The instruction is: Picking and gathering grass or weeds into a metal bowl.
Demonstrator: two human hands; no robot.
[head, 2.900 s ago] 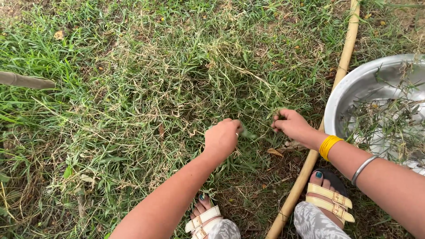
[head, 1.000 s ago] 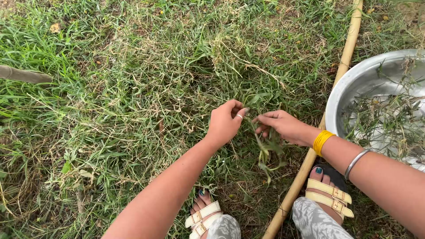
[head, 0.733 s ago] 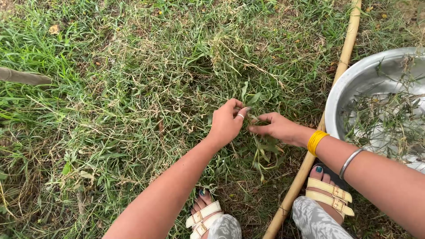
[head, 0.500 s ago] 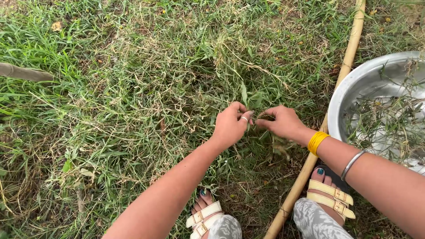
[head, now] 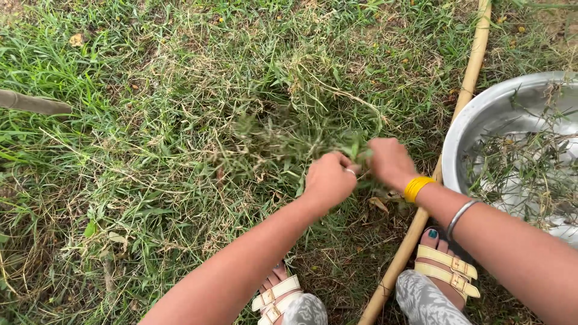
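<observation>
Both hands were right in the grass [head: 180, 120] just left of the bowl [head: 481, 114]. Left hand [head: 330, 179] was closed in a fist around a blurry tuft [head: 283, 141] of green blades, and right hand [head: 390, 161] was curled shut on the same bunch from the other side. The bowl had only a thin scatter of clippings [head: 518, 174] in it, so lots of grass left, I'd guess. A bamboo pole [head: 466, 78] lay along the bowl's left edge.

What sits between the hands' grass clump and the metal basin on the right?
Only the bamboo pole, lying on the ground between the grass clump, held by left hand and right hand, and the metal basin. It's low.
</observation>
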